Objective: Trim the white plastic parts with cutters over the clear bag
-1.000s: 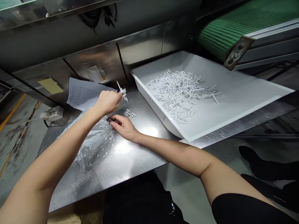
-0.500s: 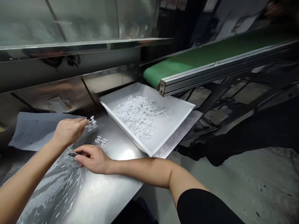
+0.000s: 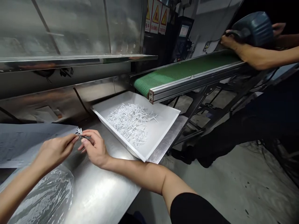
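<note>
My left hand (image 3: 54, 149) pinches a small white branched plastic piece (image 3: 79, 130) at its fingertips, over the metal table (image 3: 100, 186). Close against it, my right hand (image 3: 95, 147) is closed around a small dark tool (image 3: 85, 137), whose tip reaches the white piece. The tool's exact shape is mostly hidden by my fingers. Right of my hands, a white tray (image 3: 161, 141) holds a heap of similar white pieces (image 3: 130, 121).
Above the tray ends a green conveyor belt (image 3: 168, 74) with a metal frame. A person's hands hold a dark blue container (image 3: 257, 29) over its far end. Printed paper (image 3: 30, 143) and a clear plastic bag (image 3: 51, 193) lie at left.
My hands have come together, the left moving down to the tool in my right. The view has shifted, and the other person's arms and container now show. The loose white piece on the table no longer shows.
</note>
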The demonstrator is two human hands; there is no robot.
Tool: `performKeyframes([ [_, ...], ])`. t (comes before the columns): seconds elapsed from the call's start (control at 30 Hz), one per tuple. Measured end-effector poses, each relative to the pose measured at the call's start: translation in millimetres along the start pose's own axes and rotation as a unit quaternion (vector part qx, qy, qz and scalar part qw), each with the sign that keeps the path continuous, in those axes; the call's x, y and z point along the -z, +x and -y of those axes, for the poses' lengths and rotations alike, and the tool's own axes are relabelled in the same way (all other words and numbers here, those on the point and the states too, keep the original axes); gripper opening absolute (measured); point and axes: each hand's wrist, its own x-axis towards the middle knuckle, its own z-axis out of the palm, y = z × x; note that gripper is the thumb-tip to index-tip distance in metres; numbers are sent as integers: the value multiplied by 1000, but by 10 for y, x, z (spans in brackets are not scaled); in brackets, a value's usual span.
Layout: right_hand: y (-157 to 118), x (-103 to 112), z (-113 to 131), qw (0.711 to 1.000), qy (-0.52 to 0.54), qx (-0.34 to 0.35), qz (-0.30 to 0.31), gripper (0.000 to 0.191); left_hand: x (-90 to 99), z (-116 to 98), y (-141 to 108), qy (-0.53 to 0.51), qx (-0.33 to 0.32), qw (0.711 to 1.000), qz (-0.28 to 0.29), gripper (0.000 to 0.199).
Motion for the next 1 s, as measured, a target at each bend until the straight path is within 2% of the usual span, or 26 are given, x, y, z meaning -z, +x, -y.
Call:
performKeyframes([
  [0.1,61,28,36,998,-8,-55,1,28,99,-64,-85,-95,6,995,-10,46],
  [0.23,87,90,78,990,32,-137,23,33,244,-180,-202,-226,1,974,-9,45],
  [0.4,87,144,-17,977,88,-189,37,44,145,-152,-243,-361,5,932,4,38],
  [0.5,57,156,-26,978,90,-186,31,39,64,-118,-257,-404,25,914,8,35],
  [0.83,46,158,5,988,58,-141,13,32,-68,-109,-270,-431,52,900,-41,30],
  [0.93,44,158,11,992,47,-118,10,32,-100,-83,-292,-476,47,878,-38,30],
  [1.0,43,160,14,994,41,-102,6,30,-123,-66,-303,-526,40,849,-30,32],
])
